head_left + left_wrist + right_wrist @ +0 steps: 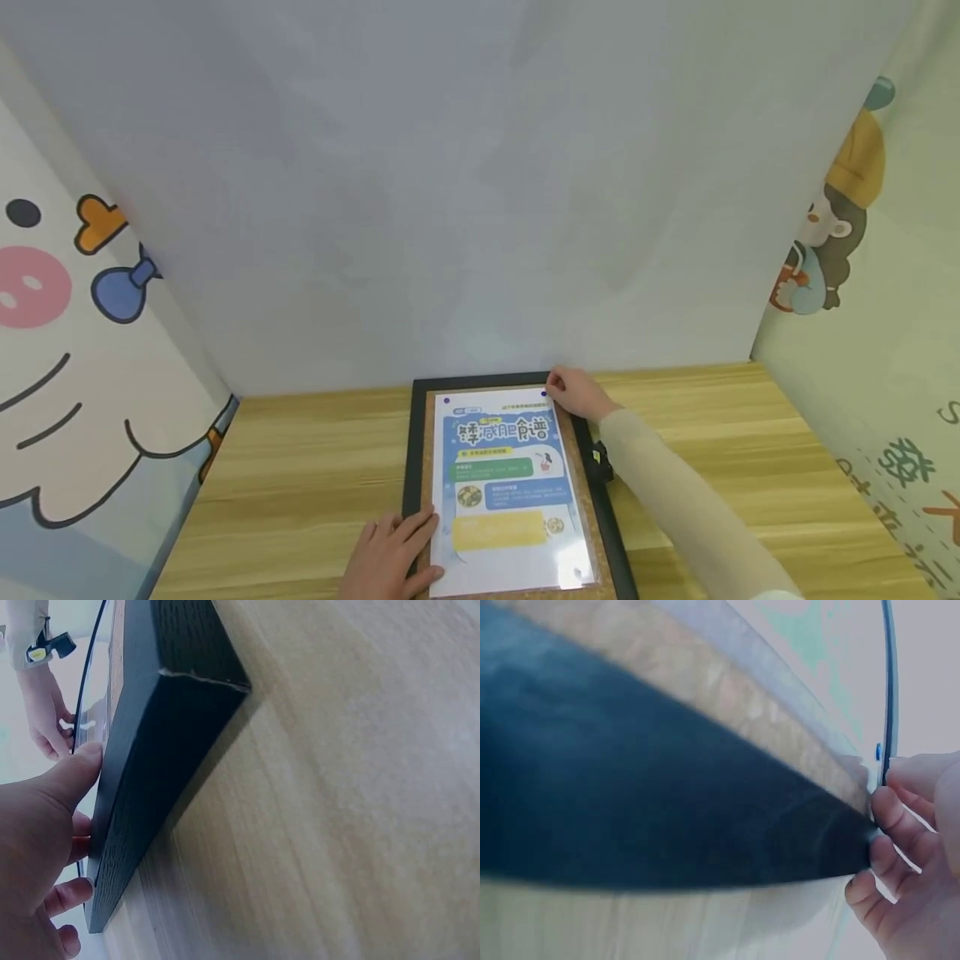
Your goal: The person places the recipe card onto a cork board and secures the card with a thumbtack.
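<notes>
A printed sheet (510,575) under a clear, glossy cover lies on a cork board (427,450) with a black frame (414,433). Two small blue pins mark its upper corners, the upper-left pin (447,401) and the upper-right pin (543,393). My left hand (393,557) rests over the frame's lower left side, its thumb on the edge in the left wrist view. At the frame's upper right corner is my right hand (581,393), fingers bent, fingertips near the upper-right pin. Whether anything sits between thumb and forefinger is unclear.
The board lies on a wood-grain table (315,450). Behind stands a plain pale wall (465,208), with a cartoon-printed panel (82,333) on the left and another printed panel (885,350) on the right. A black device (600,462) is at the right wrist.
</notes>
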`<action>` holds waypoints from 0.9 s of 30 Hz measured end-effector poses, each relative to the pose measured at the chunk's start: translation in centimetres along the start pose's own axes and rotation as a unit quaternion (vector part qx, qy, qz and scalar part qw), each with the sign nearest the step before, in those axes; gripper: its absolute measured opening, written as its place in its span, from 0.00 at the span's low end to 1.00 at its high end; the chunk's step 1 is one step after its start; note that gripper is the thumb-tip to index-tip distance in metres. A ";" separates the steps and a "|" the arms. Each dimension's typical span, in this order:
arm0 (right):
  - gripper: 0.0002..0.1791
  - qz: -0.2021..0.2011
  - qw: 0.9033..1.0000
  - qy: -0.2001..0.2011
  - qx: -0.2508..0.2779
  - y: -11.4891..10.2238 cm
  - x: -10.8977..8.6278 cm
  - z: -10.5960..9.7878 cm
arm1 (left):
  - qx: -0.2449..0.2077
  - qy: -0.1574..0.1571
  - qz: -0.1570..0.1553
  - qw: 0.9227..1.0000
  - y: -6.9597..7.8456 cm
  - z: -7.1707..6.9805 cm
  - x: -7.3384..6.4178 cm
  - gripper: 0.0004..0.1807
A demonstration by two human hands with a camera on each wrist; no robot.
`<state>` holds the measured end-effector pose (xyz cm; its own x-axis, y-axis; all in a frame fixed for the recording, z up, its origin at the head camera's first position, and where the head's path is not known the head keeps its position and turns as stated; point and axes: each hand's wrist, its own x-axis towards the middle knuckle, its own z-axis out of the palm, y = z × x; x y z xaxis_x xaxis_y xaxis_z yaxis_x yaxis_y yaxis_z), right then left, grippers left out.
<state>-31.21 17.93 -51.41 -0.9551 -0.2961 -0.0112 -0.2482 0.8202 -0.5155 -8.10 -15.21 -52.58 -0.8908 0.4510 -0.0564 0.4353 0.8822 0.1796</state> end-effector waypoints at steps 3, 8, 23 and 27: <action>0.05 0.000 0.999 -0.001 0.037 0.3 -0.6 -0.6 | 0.006 0.004 -0.001 1.000 0.1 0.1 -0.1 0.39; 0.06 -0.018 0.998 -0.002 0.064 0.8 -1.9 -1.7 | 0.007 0.007 -0.006 1.000 0.1 0.1 -0.1 0.39; 0.09 -0.046 0.997 0.018 0.056 5.0 -7.7 -6.6 | -0.014 -0.016 -0.013 1.000 0.1 -0.1 -0.1 0.41; 0.11 -0.039 0.998 0.019 0.045 6.3 -9.7 -7.9 | -0.011 -0.025 -0.013 1.000 0.1 -0.3 0.0 0.40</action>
<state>-24.83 29.84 -47.77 -0.9395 -0.3366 0.0642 -0.3082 0.7481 -0.5877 -8.10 -15.16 -52.30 -0.8942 0.4342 -0.1096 0.4081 0.8909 0.1995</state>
